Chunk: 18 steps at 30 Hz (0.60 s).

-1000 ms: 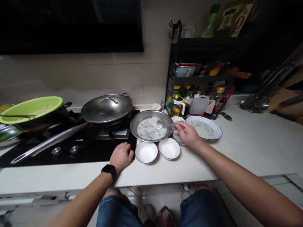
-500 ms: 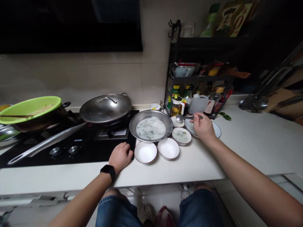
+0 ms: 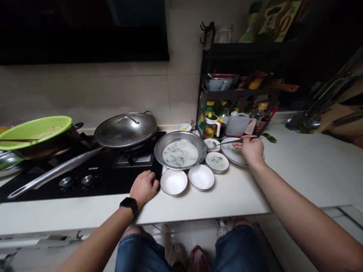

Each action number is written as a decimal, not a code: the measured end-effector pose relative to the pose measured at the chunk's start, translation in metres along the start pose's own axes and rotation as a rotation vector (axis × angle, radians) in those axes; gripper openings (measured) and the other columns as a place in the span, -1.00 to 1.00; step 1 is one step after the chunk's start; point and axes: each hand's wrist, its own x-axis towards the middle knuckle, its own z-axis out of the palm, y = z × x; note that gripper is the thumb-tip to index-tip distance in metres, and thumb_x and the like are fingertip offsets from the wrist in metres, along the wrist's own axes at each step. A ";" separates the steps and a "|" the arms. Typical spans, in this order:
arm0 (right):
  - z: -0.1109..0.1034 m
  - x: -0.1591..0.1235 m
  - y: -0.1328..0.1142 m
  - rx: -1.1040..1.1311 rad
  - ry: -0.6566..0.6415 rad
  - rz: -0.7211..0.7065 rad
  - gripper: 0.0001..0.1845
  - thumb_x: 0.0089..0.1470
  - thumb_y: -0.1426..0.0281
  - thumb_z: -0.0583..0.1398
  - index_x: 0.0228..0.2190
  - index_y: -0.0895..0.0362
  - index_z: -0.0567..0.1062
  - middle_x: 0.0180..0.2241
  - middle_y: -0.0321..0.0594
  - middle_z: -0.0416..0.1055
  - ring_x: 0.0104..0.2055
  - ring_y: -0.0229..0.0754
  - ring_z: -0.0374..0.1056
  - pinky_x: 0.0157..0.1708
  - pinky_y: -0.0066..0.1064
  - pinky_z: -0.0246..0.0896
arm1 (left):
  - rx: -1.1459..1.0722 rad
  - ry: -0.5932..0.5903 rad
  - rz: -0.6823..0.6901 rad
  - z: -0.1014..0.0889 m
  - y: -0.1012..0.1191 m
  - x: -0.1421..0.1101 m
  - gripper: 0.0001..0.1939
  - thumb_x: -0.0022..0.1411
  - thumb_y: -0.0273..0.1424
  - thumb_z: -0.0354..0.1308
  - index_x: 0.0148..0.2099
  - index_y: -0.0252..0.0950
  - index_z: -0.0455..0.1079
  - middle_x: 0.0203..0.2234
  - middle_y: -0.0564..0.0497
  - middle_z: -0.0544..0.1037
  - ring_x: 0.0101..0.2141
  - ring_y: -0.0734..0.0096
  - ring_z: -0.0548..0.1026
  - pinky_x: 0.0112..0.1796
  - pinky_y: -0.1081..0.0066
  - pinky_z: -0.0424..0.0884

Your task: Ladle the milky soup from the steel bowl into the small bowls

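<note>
My right hand (image 3: 251, 149) is closed on the handle of a metal spoon (image 3: 224, 143), whose bowl rests over a small white bowl (image 3: 211, 144) behind the others. The hand hovers over a patterned plate (image 3: 232, 154). A wide steel basin (image 3: 180, 153) holds pale soup with green bits. In front of it sit three small white bowls: one with soup (image 3: 217, 161) and two without (image 3: 201, 176) (image 3: 174, 181). My left hand (image 3: 144, 186), with a black watch on its wrist, rests curled on the counter edge by the stove, holding nothing.
A lidded wok (image 3: 124, 130) with a long handle sits on the black hob (image 3: 85, 170). A green bowl (image 3: 35, 130) stands at far left. A black rack (image 3: 235, 94) of bottles and jars stands at the back. White counter (image 3: 297, 166) stretches to the right.
My right hand lifted the spoon out of the steel basin and carried it right, over the small bowls, to the back bowl. The left hand stayed put.
</note>
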 end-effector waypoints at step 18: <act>0.036 -0.022 -0.026 0.129 -0.178 0.013 -0.79 0.28 0.19 0.19 -0.29 0.05 0.34 -0.60 -0.30 0.45 -0.47 -0.04 0.64 -0.47 -0.31 0.62 | 0.014 -0.009 0.000 0.001 -0.001 0.000 -0.79 0.32 -0.41 0.02 -0.41 -0.17 0.31 -0.37 -0.08 0.48 -0.25 0.16 0.46 -0.13 0.20 0.39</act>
